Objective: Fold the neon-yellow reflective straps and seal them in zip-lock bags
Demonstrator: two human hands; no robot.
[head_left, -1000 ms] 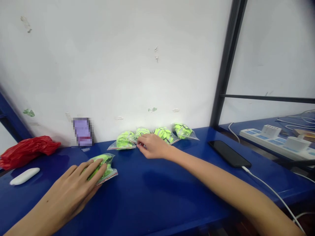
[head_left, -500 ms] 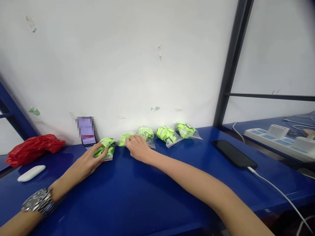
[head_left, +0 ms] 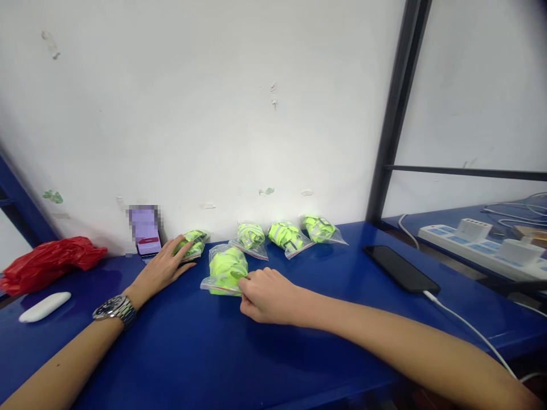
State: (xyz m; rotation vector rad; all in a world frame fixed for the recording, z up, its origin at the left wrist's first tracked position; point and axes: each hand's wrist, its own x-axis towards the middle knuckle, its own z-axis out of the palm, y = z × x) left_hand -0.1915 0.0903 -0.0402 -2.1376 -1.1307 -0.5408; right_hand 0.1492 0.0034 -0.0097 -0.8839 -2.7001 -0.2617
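My right hand point(head_left: 267, 296) pinches the lower right corner of a clear zip bag point(head_left: 228, 267) with neon yellow-green fabric inside, over the middle of the blue table. My left hand point(head_left: 164, 265), a metal watch on its wrist, rests with fingers spread on another such bag point(head_left: 194, 244) near the wall. Three more bags stand along the wall to the right: one behind the held bag point(head_left: 250, 234), one farther right point(head_left: 285, 236) and one at the right end point(head_left: 319, 228). Each shows a bundled neon fabric with grey bands.
On the blue table point(head_left: 192, 353), a red plastic bag point(head_left: 53, 262) and a white case point(head_left: 45, 307) lie left. A phone point(head_left: 145, 230) leans on the wall. Right are a black phone point(head_left: 401, 267) on a white cable, a power strip point(head_left: 482, 245) and a dark metal post point(head_left: 391, 114).
My right hand has drawn its bag away from the wall, toward me and slightly right. My left hand and the bag under it have shifted a little to the right and back.
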